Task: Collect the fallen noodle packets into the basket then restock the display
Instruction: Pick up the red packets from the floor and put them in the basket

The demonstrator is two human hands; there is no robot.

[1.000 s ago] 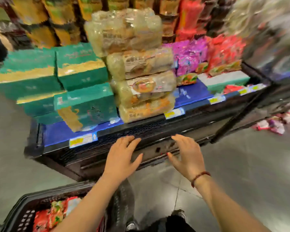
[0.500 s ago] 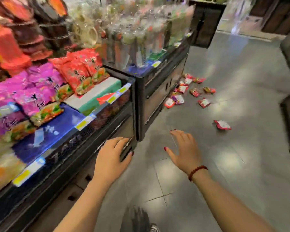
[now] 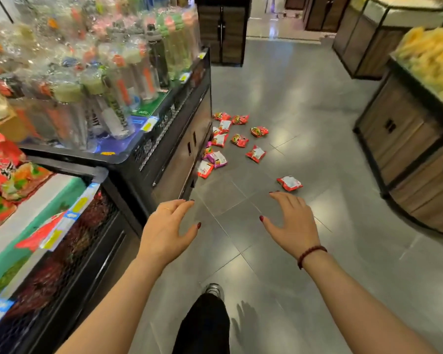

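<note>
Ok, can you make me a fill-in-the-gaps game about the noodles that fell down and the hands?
1. The noodle packets lie scattered on the ____.
2. The left hand and the right hand are both open, fingers spread, and hold ____.
3. The red bead bracelet is on the ____ wrist.

Missing words: floor; nothing; right.

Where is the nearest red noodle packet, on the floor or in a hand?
On the grey tiled floor. The red noodle packet lies there, beyond the empty right hand.
</note>
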